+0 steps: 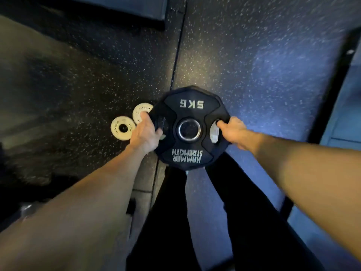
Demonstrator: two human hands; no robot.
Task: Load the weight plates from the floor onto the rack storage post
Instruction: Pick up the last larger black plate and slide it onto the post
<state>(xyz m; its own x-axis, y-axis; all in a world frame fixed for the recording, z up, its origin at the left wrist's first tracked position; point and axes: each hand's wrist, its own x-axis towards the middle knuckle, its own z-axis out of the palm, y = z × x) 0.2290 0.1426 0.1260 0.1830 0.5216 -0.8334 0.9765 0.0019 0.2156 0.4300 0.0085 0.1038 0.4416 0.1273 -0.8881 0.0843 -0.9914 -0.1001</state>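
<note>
Black rubber weight plate (190,108), far edge: "5 KG", white.
Same plate, near edge: "HAMMER STRENGTH", white.
Two small white discs (123,127): print unreadable.

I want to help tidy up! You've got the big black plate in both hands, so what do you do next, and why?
Probably carry the black 5 KG plate over to the storage post, which isn't in view. The left hand and right hand already grip its side slots, so the hold looks settled. Two small white plates lie on the floor for later.
</note>
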